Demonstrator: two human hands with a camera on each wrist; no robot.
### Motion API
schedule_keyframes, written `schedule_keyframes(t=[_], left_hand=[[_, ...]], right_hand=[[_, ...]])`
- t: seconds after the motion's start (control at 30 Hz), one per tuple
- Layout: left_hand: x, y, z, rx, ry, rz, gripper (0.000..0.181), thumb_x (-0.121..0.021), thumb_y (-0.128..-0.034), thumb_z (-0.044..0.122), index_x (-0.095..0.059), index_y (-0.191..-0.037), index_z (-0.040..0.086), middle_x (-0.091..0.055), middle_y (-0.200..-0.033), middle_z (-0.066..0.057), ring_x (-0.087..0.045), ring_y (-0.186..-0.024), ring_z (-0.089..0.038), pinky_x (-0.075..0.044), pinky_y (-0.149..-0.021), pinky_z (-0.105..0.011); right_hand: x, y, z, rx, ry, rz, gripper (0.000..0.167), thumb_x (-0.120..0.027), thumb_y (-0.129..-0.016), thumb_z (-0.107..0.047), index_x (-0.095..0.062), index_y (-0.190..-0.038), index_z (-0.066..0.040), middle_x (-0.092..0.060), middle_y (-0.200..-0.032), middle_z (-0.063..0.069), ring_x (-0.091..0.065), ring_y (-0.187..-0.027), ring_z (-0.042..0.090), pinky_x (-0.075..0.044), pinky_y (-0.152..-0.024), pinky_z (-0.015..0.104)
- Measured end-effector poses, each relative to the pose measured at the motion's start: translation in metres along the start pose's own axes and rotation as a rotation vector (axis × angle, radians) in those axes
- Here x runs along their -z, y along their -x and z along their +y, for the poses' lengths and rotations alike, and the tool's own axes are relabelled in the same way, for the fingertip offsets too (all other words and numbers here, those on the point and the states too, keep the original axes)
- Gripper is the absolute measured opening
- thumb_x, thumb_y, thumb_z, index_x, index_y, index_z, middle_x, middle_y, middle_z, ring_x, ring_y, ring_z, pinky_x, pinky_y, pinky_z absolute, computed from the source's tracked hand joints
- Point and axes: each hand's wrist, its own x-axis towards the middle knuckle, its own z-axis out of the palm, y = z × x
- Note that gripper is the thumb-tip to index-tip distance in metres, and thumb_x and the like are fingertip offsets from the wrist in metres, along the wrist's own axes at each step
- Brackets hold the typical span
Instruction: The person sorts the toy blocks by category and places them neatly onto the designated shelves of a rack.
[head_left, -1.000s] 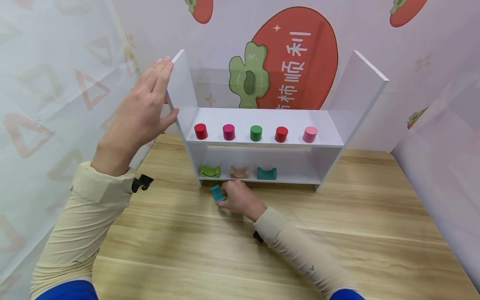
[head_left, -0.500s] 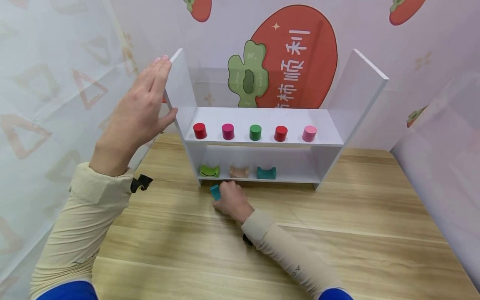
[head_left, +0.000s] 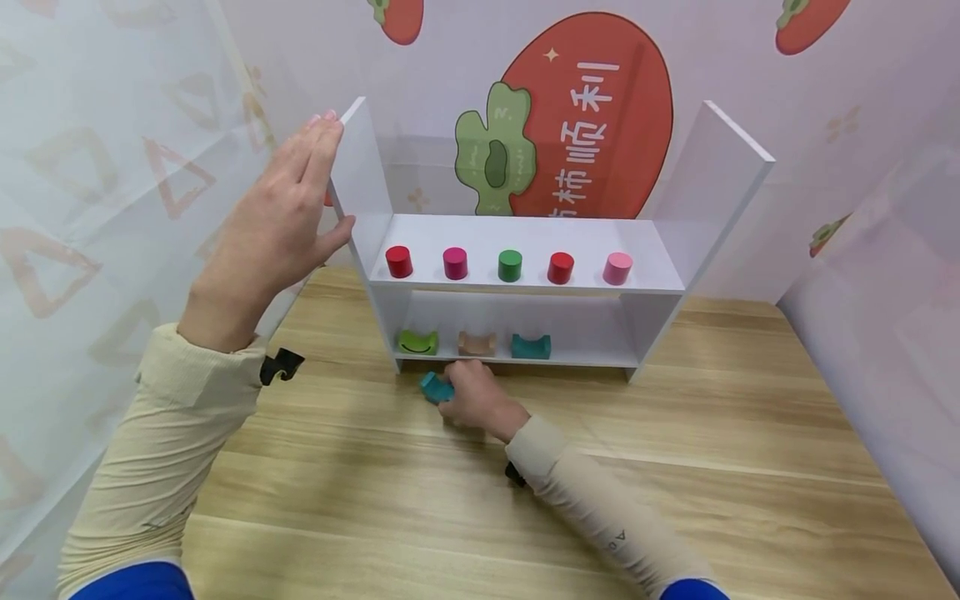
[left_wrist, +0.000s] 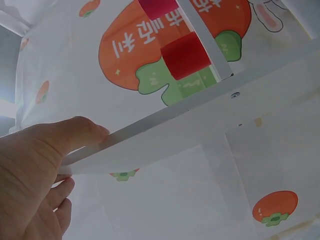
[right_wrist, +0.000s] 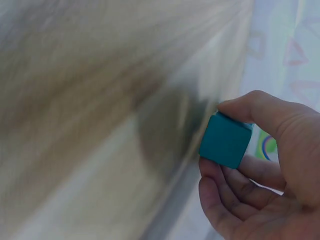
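Observation:
My left hand (head_left: pixel 273 212) holds the upright left panel of a white two-tier shelf (head_left: pixel 525 232); the thumb lies along its edge in the left wrist view. Just in front of the lower tier, my right hand (head_left: pixel 483 398) pinches a teal block (head_left: pixel 437 387) with a curved hollow. In the right wrist view the block (right_wrist: pixel 226 140) sits between thumb and fingers. Along the lower tier stand a green block (head_left: pixel 417 342) with a smile line, a tan block (head_left: pixel 477 344) and another teal block (head_left: pixel 531 347), all with hollowed tops.
A row of several short cylinders stands on the upper tier, among them a red cylinder (head_left: pixel 399 262), a green cylinder (head_left: pixel 510 266) and a pink cylinder (head_left: pixel 617 268). Under the shelf is a wood-grain table (head_left: pixel 390 517). Printed cloth (head_left: pixel 420 100) hangs behind and at the sides.
The right hand has shifted slightly left, then back right. The teal block in it has turned, so its curved hollow now shows. The left hand stays on the panel.

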Motion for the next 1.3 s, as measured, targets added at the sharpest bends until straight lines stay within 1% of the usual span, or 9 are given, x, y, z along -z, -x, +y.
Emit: schedule_keyframes(t=[0.17,0.27,0.37,0.53,0.67,0.87,1.0,1.17,1.3], left_hand=[[0.000,0.000,0.000,0.004,0.013,0.002,0.090,-0.075,-0.0879,-0.003,-0.027,-0.164,-0.003,-0.035,-0.170,-0.021,-0.029,-0.162,-0.036,-0.022,-0.137,-0.039],[0.000,0.000,-0.001,0.005,0.015,0.001,0.090,-0.074,-0.0880,-0.003,-0.027,-0.164,-0.003,-0.034,-0.171,-0.021,-0.029,-0.162,-0.036,-0.022,-0.137,-0.039],[0.000,0.000,-0.001,0.007,0.016,-0.001,0.090,-0.074,-0.0884,-0.002,-0.026,-0.164,-0.002,-0.034,-0.171,-0.020,-0.029,-0.162,-0.036,-0.022,-0.137,-0.039],[0.000,0.000,-0.001,0.012,0.018,-0.010,0.090,-0.074,-0.0885,-0.003,-0.026,-0.165,-0.002,-0.032,-0.172,-0.020,-0.029,-0.162,-0.036,-0.021,-0.137,-0.039],[0.000,0.000,-0.001,0.008,0.018,-0.013,0.089,-0.074,-0.0885,-0.003,-0.026,-0.164,-0.003,-0.033,-0.172,-0.021,-0.029,-0.162,-0.036,-0.020,-0.138,-0.039],[0.001,0.000,-0.001,0.014,0.015,-0.017,0.089,-0.074,-0.0888,-0.003,-0.026,-0.164,-0.002,-0.032,-0.172,-0.020,-0.029,-0.162,-0.036,-0.021,-0.137,-0.039],[0.001,0.000,-0.001,0.014,0.012,-0.017,0.090,-0.075,-0.0888,-0.002,-0.026,-0.165,-0.002,-0.032,-0.172,-0.020,-0.029,-0.162,-0.036,-0.021,-0.137,-0.040],[0.001,0.001,-0.001,0.010,0.016,-0.010,0.091,-0.076,-0.0882,-0.002,-0.026,-0.164,-0.002,-0.033,-0.172,-0.020,-0.029,-0.162,-0.035,-0.021,-0.137,-0.039],[0.002,0.001,-0.001,0.013,0.015,-0.015,0.091,-0.076,-0.0882,-0.002,-0.026,-0.164,-0.002,-0.033,-0.172,-0.019,-0.028,-0.162,-0.034,-0.021,-0.137,-0.038]], right_hand=[[0.021,0.010,0.005,0.069,0.011,0.000,0.013,-0.080,-0.088,-0.006,-0.077,-0.099,0.000,-0.074,-0.091,0.005,-0.059,-0.073,0.012,-0.053,-0.064,0.018],[0.034,0.019,0.010,0.089,0.019,-0.002,0.012,-0.080,-0.088,-0.006,-0.078,-0.099,-0.001,-0.072,-0.089,0.005,-0.059,-0.073,0.013,-0.053,-0.063,0.018],[0.046,0.028,0.013,0.104,0.020,0.000,0.016,-0.081,-0.087,-0.006,-0.079,-0.102,-0.001,-0.073,-0.092,0.005,-0.060,-0.075,0.014,-0.055,-0.064,0.019],[0.061,0.044,0.021,0.138,0.041,0.034,0.026,-0.085,-0.086,-0.011,-0.079,-0.109,0.000,-0.076,-0.102,0.008,-0.064,-0.084,0.015,-0.062,-0.073,0.024],[0.073,0.056,0.028,0.137,0.069,0.048,0.031,-0.087,-0.085,-0.013,-0.078,-0.113,-0.001,-0.078,-0.107,0.008,-0.065,-0.087,0.016,-0.066,-0.081,0.031],[0.096,0.072,0.041,0.104,0.111,0.011,0.036,-0.086,-0.087,-0.016,-0.078,-0.118,-0.001,-0.078,-0.113,0.009,-0.066,-0.090,0.017,-0.068,-0.086,0.035],[0.111,0.082,0.052,0.117,0.124,0.018,0.036,-0.086,-0.087,-0.015,-0.078,-0.119,-0.002,-0.078,-0.114,0.010,-0.067,-0.092,0.017,-0.068,-0.085,0.035],[0.126,0.092,0.069,0.161,0.150,0.072,0.034,-0.086,-0.084,-0.009,-0.079,-0.116,-0.002,-0.077,-0.106,0.007,-0.066,-0.088,0.017,-0.067,-0.081,0.035],[0.135,0.097,0.083,0.174,0.173,0.088,0.033,-0.088,-0.082,-0.007,-0.078,-0.114,-0.001,-0.078,-0.104,0.008,-0.067,-0.088,0.017,-0.067,-0.082,0.040]])
